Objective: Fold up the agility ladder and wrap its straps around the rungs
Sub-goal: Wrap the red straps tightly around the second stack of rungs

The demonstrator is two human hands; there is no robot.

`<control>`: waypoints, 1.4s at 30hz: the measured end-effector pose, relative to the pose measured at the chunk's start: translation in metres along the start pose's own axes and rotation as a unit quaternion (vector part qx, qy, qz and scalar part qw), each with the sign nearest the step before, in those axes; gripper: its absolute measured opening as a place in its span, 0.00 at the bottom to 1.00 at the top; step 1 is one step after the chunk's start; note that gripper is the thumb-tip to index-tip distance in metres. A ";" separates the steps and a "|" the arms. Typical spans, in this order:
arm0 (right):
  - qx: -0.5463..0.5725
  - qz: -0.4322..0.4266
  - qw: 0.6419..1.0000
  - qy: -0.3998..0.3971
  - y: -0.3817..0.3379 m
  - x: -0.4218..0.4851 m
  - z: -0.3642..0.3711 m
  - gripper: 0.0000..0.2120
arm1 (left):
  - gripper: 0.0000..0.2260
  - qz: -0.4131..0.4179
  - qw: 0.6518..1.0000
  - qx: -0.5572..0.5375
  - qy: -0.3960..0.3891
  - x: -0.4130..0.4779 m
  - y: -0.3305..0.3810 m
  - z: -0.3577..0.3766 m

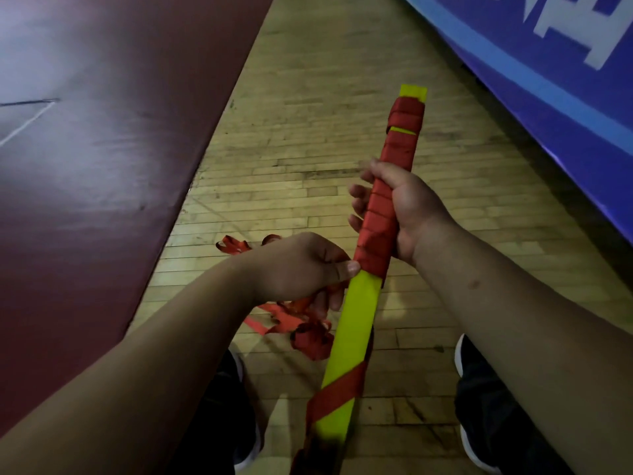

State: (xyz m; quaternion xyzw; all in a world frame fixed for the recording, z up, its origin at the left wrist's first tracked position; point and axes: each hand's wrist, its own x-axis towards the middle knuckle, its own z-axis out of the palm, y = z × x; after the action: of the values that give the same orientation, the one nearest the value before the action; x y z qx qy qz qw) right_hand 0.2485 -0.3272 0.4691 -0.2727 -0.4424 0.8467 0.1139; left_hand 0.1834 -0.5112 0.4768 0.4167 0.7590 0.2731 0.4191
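1. So, gripping the stacked yellow rungs (359, 317) with the right hand (407, 207), over the red strap (378, 217) windings, slanted above the wooden floor (308, 132).
2. Pinching the strap at the lowest winding with the left hand (301, 265).
3. Loose tangle (308, 334) of strap hanging below, near the shoes (476, 389).

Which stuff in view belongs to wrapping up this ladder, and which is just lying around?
Job: rungs; strap, partly wound on, the rest loose on the floor; left hand; right hand.
Lying about: maroon mat; blue banner; shoes.
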 end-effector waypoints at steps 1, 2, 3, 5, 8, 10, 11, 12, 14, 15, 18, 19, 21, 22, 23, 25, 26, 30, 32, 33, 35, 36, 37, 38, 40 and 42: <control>0.000 0.008 1.000 0.012 0.002 0.002 -0.001 0.12 | 0.19 0.001 1.000 0.000 -0.001 0.000 0.000 0.001; -0.004 0.014 1.000 0.022 0.003 0.004 -0.001 0.12 | 0.19 0.001 1.000 -0.002 -0.004 0.000 0.000 0.003; -0.008 0.019 0.999 0.031 0.005 0.005 -0.002 0.12 | 0.19 0.001 1.000 -0.002 -0.006 0.000 0.001 0.005; -0.012 0.022 0.999 0.044 0.007 0.007 -0.002 0.13 | 0.20 -0.009 1.000 0.007 -0.003 0.002 0.001 0.009; -0.010 0.005 0.999 0.047 0.005 0.009 -0.005 0.16 | 0.19 -0.020 0.999 0.001 0.037 0.007 -0.002 0.012; -0.033 0.002 0.999 0.018 0.002 0.009 -0.006 0.19 | 0.18 -0.016 0.997 -0.063 0.049 0.010 -0.004 0.011; -0.059 0.009 0.998 -0.003 0.000 0.008 -0.004 0.20 | 0.18 -0.014 0.993 -0.098 0.061 0.010 -0.003 0.009; -0.089 0.022 0.996 -0.021 0.000 0.006 -0.003 0.20 | 0.18 -0.009 0.989 -0.131 0.073 0.010 -0.003 0.007; -0.146 0.048 0.987 -0.047 0.004 -0.001 0.000 0.19 | 0.19 0.012 0.976 -0.195 0.094 0.012 -0.003 0.003; -0.174 0.058 0.981 -0.062 0.007 -0.004 0.001 0.19 | 0.18 0.022 0.972 -0.209 0.103 0.012 -0.003 0.000; -0.205 0.074 0.973 -0.079 0.009 -0.012 0.001 0.18 | 0.19 0.012 0.987 -0.112 0.113 0.011 -0.004 -0.011; -0.207 0.074 0.972 -0.078 0.008 -0.013 0.000 0.18 | 0.22 -0.004 0.992 -0.067 0.107 0.012 -0.005 -0.014; -0.218 0.059 0.972 -0.064 0.008 -0.012 -0.003 0.16 | 0.24 -0.039 0.995 -0.008 0.091 0.013 -0.010 -0.018; -0.228 0.046 0.971 -0.051 0.009 -0.011 -0.005 0.14 | 0.23 -0.050 0.995 0.003 0.084 0.013 -0.013 -0.021; -0.246 0.031 0.968 -0.039 0.010 -0.009 -0.007 0.12 | 0.20 -0.053 0.995 0.002 0.079 0.012 -0.016 -0.023; -0.296 0.002 0.955 -0.024 0.010 -0.008 -0.010 0.09 | 0.15 -0.051 0.997 -0.003 0.063 0.010 -0.024 -0.031; -0.316 -0.007 0.949 -0.025 0.008 -0.009 -0.012 0.09 | 0.12 -0.049 0.997 0.008 0.055 0.009 -0.030 -0.035; -0.332 -0.002 0.942 -0.053 0.004 -0.013 -0.012 0.11 | 0.08 -0.105 0.974 0.192 0.065 0.015 -0.051 -0.044; -0.304 0.001 0.952 -0.043 0.006 -0.013 -0.009 0.12 | 0.08 -0.136 0.958 0.243 0.067 0.018 -0.058 -0.042; -0.286 0.001 0.958 -0.031 0.007 -0.011 -0.007 0.13 | 0.07 -0.150 0.950 0.265 0.066 0.018 -0.061 -0.041; -0.256 0.009 0.967 -0.008 0.006 -0.008 -0.007 0.14 | 0.09 -0.177 0.938 0.291 0.068 0.019 -0.071 -0.041; -0.246 0.016 0.969 0.002 0.005 -0.006 -0.009 0.14 | 0.12 -0.189 0.937 0.288 0.065 0.018 -0.077 -0.043; -0.239 0.023 0.971 0.011 0.005 -0.003 -0.011 0.14 | 0.13 -0.198 0.940 0.272 0.054 0.017 -0.083 -0.045; -0.234 0.028 0.972 0.021 0.004 -0.001 -0.014 0.15 | 0.14 -0.203 0.946 0.249 0.037 0.015 -0.087 -0.046; -0.232 0.027 0.972 0.034 0.004 0.004 -0.019 0.16 | 0.15 -0.200 0.960 0.196 0.023 0.011 -0.095 -0.049; -0.235 0.021 0.971 0.043 0.004 0.008 -0.023 0.16 | 0.12 -0.206 0.968 0.136 0.035 0.007 -0.098 -0.051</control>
State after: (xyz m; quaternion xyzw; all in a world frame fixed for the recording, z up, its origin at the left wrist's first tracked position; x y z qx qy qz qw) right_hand 0.2545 -0.3100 0.4527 -0.3373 -0.6180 0.7086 0.0474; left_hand 0.0973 -0.5584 0.4246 0.2949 0.8727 0.0894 0.3787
